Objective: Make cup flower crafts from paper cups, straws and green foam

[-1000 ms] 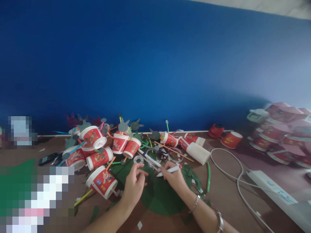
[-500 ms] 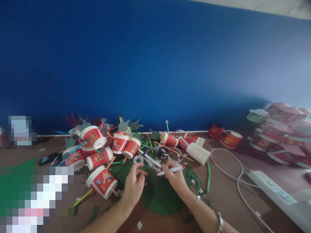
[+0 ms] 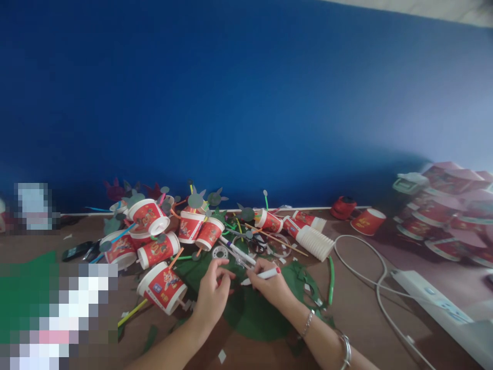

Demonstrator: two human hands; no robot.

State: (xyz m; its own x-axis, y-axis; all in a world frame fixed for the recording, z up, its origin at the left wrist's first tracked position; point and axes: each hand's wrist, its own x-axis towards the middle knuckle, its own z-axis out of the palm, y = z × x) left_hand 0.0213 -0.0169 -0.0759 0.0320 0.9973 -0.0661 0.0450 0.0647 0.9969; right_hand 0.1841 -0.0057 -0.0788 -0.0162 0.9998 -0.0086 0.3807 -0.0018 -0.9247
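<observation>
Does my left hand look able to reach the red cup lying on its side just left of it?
Probably yes. The left hand rests on the green sheet, and the red cup lies close beside it with nothing large between them. The right hand holds the white marker, well clear.

Messy pile of red paper cups [image 3: 157, 252] sits just past the left hand [image 3: 211, 298]; white cup stack [image 3: 314, 242] and white cable [image 3: 377, 295] lie out beyond the right hand [image 3: 273, 288].

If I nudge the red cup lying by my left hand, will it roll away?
It probably rolls in a curve: the red cup lies on its side and tapers. The orange straw poking from it may catch and stop it. Looks like thin paper, so likely light and crushable.
</observation>
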